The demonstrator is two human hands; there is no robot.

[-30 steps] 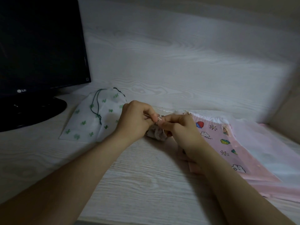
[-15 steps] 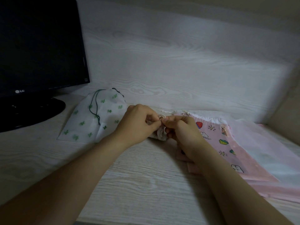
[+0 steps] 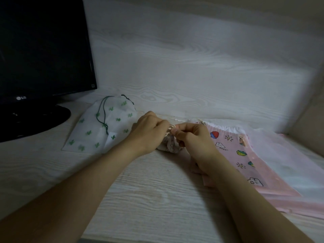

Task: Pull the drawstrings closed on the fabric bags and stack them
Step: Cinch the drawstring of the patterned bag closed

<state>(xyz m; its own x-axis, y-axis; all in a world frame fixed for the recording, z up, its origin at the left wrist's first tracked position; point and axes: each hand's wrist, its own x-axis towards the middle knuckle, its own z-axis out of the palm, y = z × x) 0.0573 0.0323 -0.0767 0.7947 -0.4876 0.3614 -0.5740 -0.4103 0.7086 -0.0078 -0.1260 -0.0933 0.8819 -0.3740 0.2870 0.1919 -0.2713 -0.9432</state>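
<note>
Both hands [image 3: 172, 135] on small bag [image 3: 169, 146]

Dim scene here, a cool, grey-violet cast over everything. The brightest patch sits on the back wall panel [image 3: 201, 71], upper centre, fading toward both sides, so light seems to arrive from above and behind the camera. The monitor [image 3: 42, 50] at left reads almost solid black, no glare on its screen. Soft shadows pool under the left hand [image 3: 149, 132] and right hand [image 3: 194, 141] and trail along both forearms on the bench [image 3: 149, 199]. The near corners darken, forearms going murky. Wide-angle bending curves the lines at the edges. The far right edge looks smeared and soft; fine wood grain stays readable mid-frame.
</note>
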